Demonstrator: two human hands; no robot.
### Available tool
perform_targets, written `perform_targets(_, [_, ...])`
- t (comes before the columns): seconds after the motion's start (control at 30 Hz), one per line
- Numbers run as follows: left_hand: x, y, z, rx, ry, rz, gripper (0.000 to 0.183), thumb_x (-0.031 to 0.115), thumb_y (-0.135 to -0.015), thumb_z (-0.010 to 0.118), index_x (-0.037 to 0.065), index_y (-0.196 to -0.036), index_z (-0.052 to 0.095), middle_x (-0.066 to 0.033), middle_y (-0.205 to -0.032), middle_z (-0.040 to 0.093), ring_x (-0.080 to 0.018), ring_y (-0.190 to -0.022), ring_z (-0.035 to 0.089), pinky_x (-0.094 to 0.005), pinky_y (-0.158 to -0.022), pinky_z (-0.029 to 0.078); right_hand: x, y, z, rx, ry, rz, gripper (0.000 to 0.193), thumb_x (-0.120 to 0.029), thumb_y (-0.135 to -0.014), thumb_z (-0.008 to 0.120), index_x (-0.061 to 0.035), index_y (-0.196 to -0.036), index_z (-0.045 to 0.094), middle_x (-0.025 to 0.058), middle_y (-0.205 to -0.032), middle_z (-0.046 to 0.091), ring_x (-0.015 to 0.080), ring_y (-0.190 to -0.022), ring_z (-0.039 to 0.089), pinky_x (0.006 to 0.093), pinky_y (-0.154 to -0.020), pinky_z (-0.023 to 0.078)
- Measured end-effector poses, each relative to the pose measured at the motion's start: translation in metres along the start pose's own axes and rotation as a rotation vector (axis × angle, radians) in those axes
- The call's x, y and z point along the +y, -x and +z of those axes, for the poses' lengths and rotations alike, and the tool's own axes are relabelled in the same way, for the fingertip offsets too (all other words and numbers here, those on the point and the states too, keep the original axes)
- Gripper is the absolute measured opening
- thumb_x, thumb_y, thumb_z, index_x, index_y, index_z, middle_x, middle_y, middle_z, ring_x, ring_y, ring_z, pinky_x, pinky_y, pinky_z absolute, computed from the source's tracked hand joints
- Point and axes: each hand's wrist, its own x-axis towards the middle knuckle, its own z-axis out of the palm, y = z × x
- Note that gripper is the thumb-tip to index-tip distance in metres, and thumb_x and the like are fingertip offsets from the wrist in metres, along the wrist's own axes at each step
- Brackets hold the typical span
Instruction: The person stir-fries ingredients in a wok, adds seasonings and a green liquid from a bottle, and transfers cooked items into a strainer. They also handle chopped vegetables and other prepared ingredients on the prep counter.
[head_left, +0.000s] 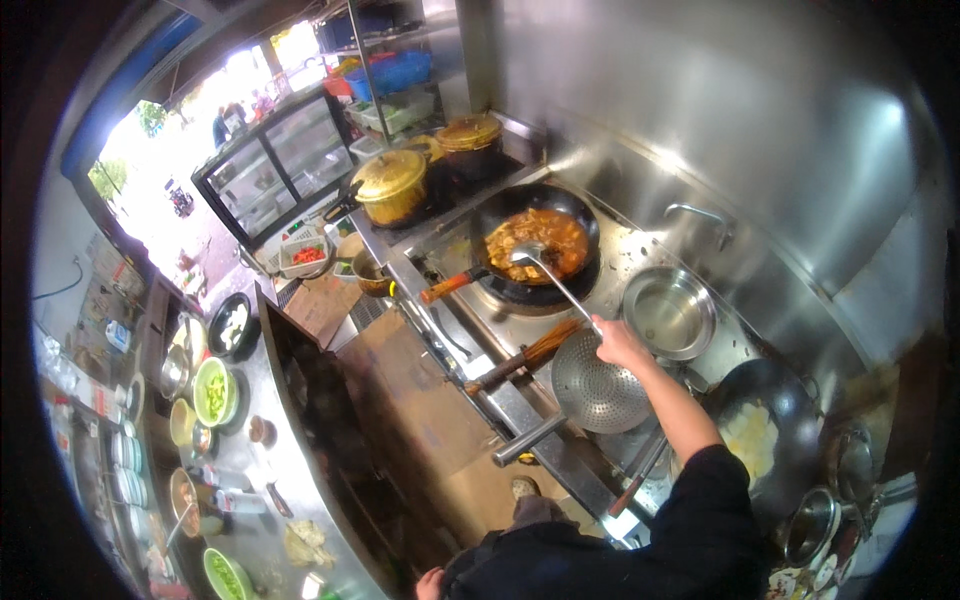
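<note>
My right hand (622, 343) is closed round the handle of a long metal ladle (560, 283). The ladle's bowl rests in a reddish-brown stew of chunks and sauce (548, 240), inside a black wok (487, 205) on the stove. The wok's wooden handle (455, 285) points toward the front edge of the range. Beneath my right forearm lies a round perforated strainer (598, 385), with a bamboo brush (545, 350) beside it. Only a small part of my left hand (430, 583) shows, low by my body at the bottom edge; whether its fingers are curled round anything is hidden.
Right of the wok sits a metal basin of liquid (668, 315) under a faucet (705, 215). A second wok (770, 420) stands nearer me. Two lidded pots (390, 180) are at the back left. The left counter (290, 440) carries bowls of greens (214, 388) and a knife (278, 500).
</note>
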Motion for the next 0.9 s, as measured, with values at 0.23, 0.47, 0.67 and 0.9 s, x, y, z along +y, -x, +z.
perform_targets(0.23, [-0.02, 0.035, -0.01, -0.002, -0.041, 0.019, 0.033, 0.022, -0.089, 0.052, -0.002, -0.11, 0.06, -0.0155, -0.111, 0.061, -0.0274, -0.104, 0.055, -0.0352, -0.093, 0.041, -0.03, -0.03, 0.028, 0.065, 0.063, 0.184, 0.054, -0.006, -0.076, 0.056, 0.0044, -0.127, 0.038, 0.0275, -0.094, 0.061, 0.0418, -0.089, 0.06, 0.0477, -0.077, 0.05])
perform_targets(0.47, [-0.089, 0.035, -0.007, -0.29, -0.183, 0.14, 0.034, 0.023, -0.089, 0.052, -0.001, -0.112, 0.06, -0.0143, -0.11, 0.061, -0.0255, -0.101, 0.056, -0.0345, -0.091, 0.043, -0.044, 0.076, 0.028, 0.05, 0.046, 0.056, 0.084, -0.034, -0.08, 0.064, -0.0088, -0.143, 0.014, 0.0297, -0.119, 0.046, 0.0434, -0.111, 0.048, 0.0446, -0.091, 0.044])
perform_targets(0.67, [-0.145, 0.048, 0.028, -0.736, -0.439, 0.171, 0.034, 0.023, -0.089, 0.052, 0.0, -0.113, 0.059, -0.0133, -0.109, 0.062, -0.0239, -0.099, 0.056, -0.0339, -0.089, 0.043, -0.042, 0.412, -0.02, 0.188, -0.246, -0.176, 0.039, -0.02, -0.081, 0.065, 0.0006, -0.113, 0.059, 0.0167, -0.1, 0.061, 0.0288, -0.086, 0.062, 0.0361, -0.074, 0.051])
perform_targets(0.9, [-0.153, 0.073, 0.126, -0.975, -0.763, 0.176, 0.035, 0.024, -0.089, 0.052, 0.002, -0.115, 0.059, -0.0121, -0.108, 0.062, -0.022, -0.097, 0.057, -0.0332, -0.087, 0.044, 0.093, 0.744, -0.048, 0.839, -0.105, 0.797, 0.024, -0.013, -0.08, 0.065, 0.0, -0.101, 0.065, 0.0159, -0.082, 0.067, 0.0209, -0.067, 0.065, 0.0323, -0.062, 0.053])
